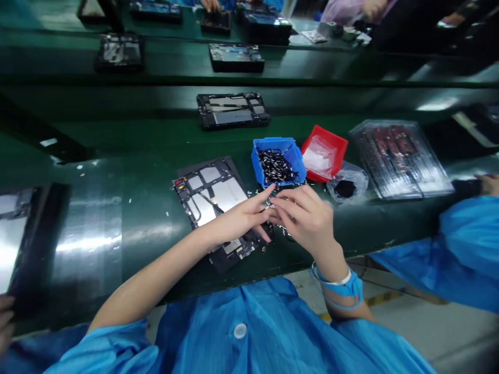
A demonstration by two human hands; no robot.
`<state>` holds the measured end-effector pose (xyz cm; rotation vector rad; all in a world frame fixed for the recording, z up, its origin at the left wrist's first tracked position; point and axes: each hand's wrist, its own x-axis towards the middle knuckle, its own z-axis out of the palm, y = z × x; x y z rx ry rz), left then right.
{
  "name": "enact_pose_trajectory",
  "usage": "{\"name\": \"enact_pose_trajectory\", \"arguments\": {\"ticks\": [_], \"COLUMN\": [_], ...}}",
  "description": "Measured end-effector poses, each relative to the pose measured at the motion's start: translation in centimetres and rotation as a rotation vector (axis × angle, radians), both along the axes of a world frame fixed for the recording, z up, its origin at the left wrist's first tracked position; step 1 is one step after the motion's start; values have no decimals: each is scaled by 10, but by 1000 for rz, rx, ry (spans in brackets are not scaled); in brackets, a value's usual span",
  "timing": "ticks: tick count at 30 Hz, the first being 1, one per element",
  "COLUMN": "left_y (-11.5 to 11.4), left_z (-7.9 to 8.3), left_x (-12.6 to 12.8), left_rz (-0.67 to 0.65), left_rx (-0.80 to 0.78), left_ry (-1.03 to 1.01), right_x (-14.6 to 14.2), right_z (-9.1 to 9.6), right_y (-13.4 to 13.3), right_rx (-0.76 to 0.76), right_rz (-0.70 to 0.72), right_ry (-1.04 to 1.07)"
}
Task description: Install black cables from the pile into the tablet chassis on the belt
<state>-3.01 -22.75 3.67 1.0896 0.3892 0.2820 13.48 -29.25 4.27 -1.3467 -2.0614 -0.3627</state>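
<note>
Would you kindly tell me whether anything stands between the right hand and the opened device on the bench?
Yes: in this view, the left hand lies between the right hand and the opened device, overlapping the device's lower right part, with its fingers close against the right hand's fingertips.

A flat, rectangular black-and-silver device [231,191] is overlapped by the bare left hand [251,212], met by the bare right hand [309,215]

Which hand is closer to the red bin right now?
Right: the right hand is on the near side of the red bin; the left hand is farther left, by the open device.
</note>
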Motion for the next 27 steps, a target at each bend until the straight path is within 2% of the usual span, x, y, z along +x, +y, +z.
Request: {"name": "enact_pose_trajectory", "arguments": {"ticks": [2, 3, 5, 7, 8, 9, 10, 11, 14, 16, 20, 27], "left_y": [-7, -13, -29, -50, -59, -68, -75, -80, -84, -82, -77, -76], "left_z": [12, 17, 18, 7, -4, -16, -28, -40, -64, -68, -67, -72], "left_x": [-26, -42, -76, -104, -115, -124, -130, -134, -139, -139, -138, -136], "left_rz": [81, 171, 462, 820, 957, 1036, 1051, 1009, 797, 730, 684, 610], "left_rx": [202, 328, 561, 738, 811, 882, 955, 1028, 1219, 1286, 1318, 1408], "left_ry": [90, 157, 291, 418, 490, 571, 655, 728, 831, 841, 816, 826], "right_x": [-9, -15, -31, -50, -60, -70, -79, -87, -105, -111, -114, -116], "right_z": [1, 1, -2, -8, -12, -16, -20, -25, -36, -41, -45, -45], "right_y": [4, 6, 12, 21, 26, 32, 39, 45, 64, 74, 82, 80], "right_rx": [-24, -53, -179, -407, -537, -662, -776, -873, -1034, -1071, -1117, -1070], "right_rz": [0, -10, -22, 15, 55, 97, 134, 163, 197, 211, 225, 192], "right_ry": [185, 305, 571, 810, 899, 963, 1002, 1019, 1009, 984, 899, 765]}}
